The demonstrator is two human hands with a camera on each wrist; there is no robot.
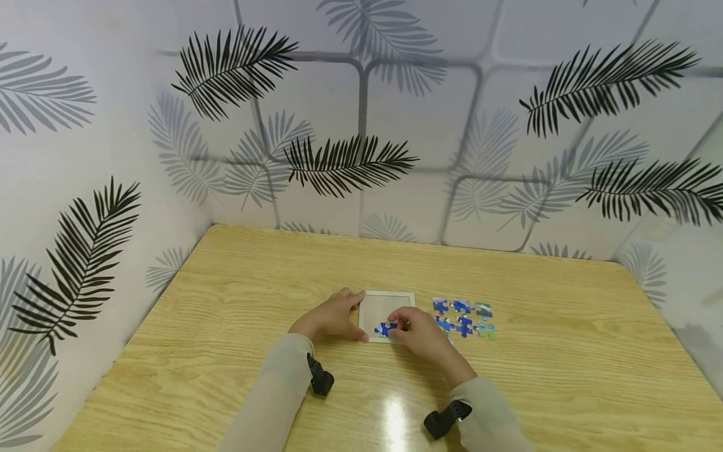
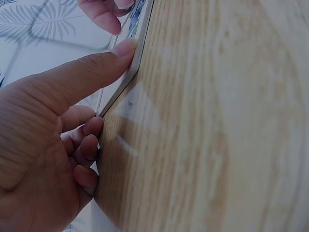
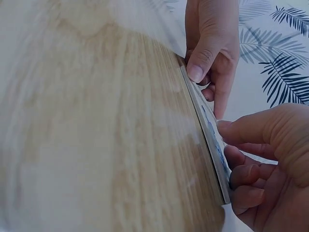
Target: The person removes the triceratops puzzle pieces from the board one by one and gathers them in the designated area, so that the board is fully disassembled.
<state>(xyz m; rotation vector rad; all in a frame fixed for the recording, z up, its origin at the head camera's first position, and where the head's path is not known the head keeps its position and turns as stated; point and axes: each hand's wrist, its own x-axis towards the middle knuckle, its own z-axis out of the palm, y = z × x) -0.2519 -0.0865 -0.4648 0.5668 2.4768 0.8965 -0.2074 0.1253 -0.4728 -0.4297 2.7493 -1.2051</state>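
A shallow white-rimmed puzzle tray (image 1: 386, 293) lies flat on the wooden table. Blue jigsaw pieces (image 1: 385, 329) sit inside it along its near edge. My left hand (image 1: 334, 316) grips the tray's left side, its thumb on the near corner and fingers by the far one. In the left wrist view that thumb (image 2: 126, 47) rests on the rim. Over the tray's near right part, my right hand (image 1: 420, 333) pinches a blue puzzle piece close to the others. Its curled fingers mostly hide that piece, and the right wrist view shows thumb and fingertips low beside the tray (image 3: 208, 137).
Several loose puzzle pieces (image 1: 464, 325), blue, white and green, lie on the table (image 1: 565, 351) right of the tray, partly behind the right hand. A patterned wall (image 1: 418, 207) with leaf prints stands along the table's far edge. Both wrists wear black straps with small cameras (image 1: 322, 380).
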